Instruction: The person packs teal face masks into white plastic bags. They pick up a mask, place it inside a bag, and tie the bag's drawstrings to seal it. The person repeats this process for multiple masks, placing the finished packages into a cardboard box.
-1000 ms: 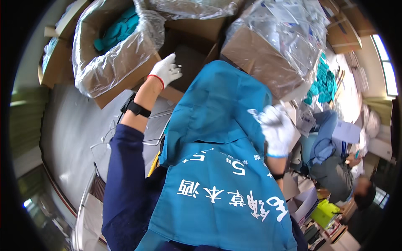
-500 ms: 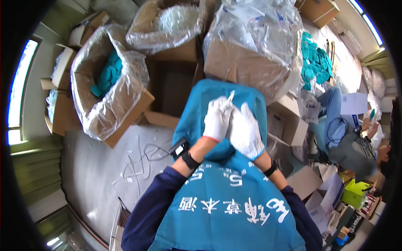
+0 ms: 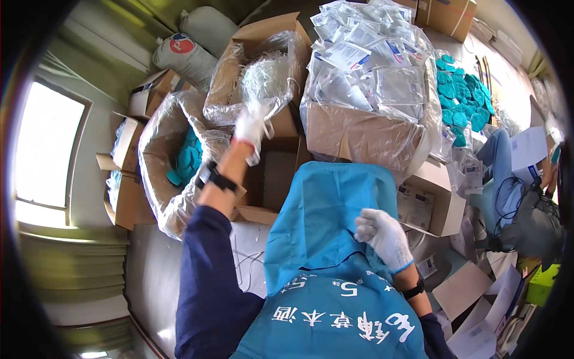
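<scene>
My left hand [image 3: 250, 127], in a white glove, is stretched out at the front edge of a plastic-lined carton [image 3: 278, 113]. Inside that carton lies a tangle of clear, thin plastic pieces [image 3: 263, 78]. Motion smears the left fingers, so their hold cannot be made out; a whitish strip [image 3: 255, 157] shows just below the hand. My right hand [image 3: 385, 239], also white-gloved, hovers over the right side of my blue apron [image 3: 335, 197]. Its fingers are curled in, and nothing shows in them.
Teal pieces [image 3: 190, 158] fill part of a lined carton at left. A large carton [image 3: 365, 134] heaped with clear packets [image 3: 359, 54] stands ahead. More teal pieces [image 3: 460, 96] lie at far right, near a seated person [image 3: 526, 209]. An open box [image 3: 436, 203] sits beside my apron.
My hands were together over the apron, with a small whitish thing at the fingers. The left has swung forward and left to the carton; the right has drawn back right. The view has shifted.
</scene>
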Motion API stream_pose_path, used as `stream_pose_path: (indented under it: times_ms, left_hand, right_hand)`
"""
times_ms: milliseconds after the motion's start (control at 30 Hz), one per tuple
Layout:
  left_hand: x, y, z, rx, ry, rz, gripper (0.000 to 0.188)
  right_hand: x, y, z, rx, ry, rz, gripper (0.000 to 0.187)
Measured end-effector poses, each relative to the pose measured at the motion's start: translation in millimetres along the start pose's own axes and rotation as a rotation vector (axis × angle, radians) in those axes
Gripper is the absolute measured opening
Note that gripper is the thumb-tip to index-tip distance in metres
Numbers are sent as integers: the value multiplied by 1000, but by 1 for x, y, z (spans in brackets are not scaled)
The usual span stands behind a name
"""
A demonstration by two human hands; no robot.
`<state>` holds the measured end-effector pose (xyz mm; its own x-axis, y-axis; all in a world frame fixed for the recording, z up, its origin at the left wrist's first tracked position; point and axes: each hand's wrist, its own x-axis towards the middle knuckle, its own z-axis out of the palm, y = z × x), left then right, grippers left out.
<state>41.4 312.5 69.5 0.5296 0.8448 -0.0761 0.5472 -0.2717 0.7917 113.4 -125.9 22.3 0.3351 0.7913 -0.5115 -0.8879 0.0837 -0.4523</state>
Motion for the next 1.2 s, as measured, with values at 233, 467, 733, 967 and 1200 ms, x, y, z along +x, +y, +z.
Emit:
stream_pose_path:
  times_ms: [233, 467, 733, 967, 1200]
  left_hand:
    - [117, 58, -65, 502, 575, 401, 88]
    - [-47, -32, 101, 436, -132, 386, 41]
    - [-106, -52, 193, 750, -163, 179, 48]
    - [-106, -54, 196, 759, -120, 99, 41]
    - [-92, -49, 199, 711, -138, 54, 40]
  right_hand:
    - [-21, -17, -72, 180, 370, -153, 35]
    - [3, -27, -171, 45, 585, -244, 27]
    - [110, -43, -304, -586, 838, -42, 29]
    - [214, -44, -329, -1058, 1046, 79, 40]
    - [275, -23, -408, -1328, 1023, 287, 56]
